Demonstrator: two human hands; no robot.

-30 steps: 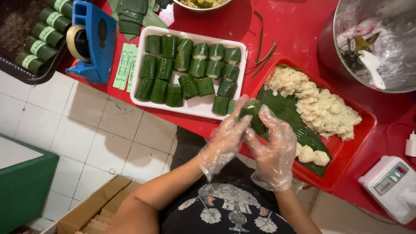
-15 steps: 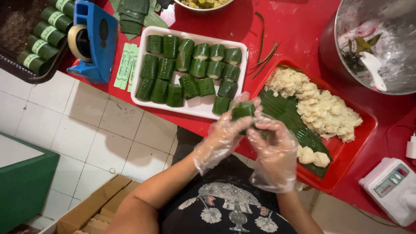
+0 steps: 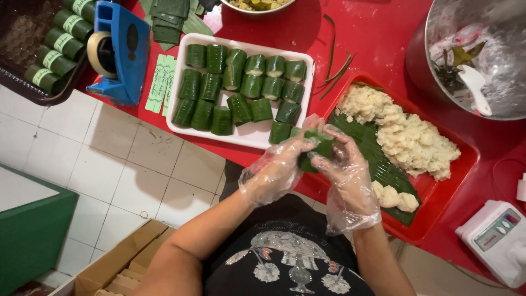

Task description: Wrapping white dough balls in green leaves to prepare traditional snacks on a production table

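Note:
Both hands wear clear plastic gloves. My left hand [image 3: 276,167] and my right hand [image 3: 344,164] together grip a small roll wrapped in green banana leaf [image 3: 318,145], held just above the near edge of the white tray [image 3: 181,118]. That tray holds several finished green leaf rolls [image 3: 241,87] in rows. To the right, a red tray [image 3: 438,203] carries a banana leaf sheet [image 3: 378,164], a heap of white sticky rice [image 3: 411,137] and a few small rice balls [image 3: 394,197].
A blue tape dispenser [image 3: 118,52] and green paper labels [image 3: 161,82] lie left of the white tray. A dark basket of labelled rolls [image 3: 55,49] sits far left. A metal pot with a white spoon [image 3: 476,55] stands top right, a white scale [image 3: 496,238] bottom right. A cardboard box [image 3: 118,268] is below.
Both hands lifted the leaf off the red tray, rolled it into a small bundle and moved it up toward the white tray's near edge.

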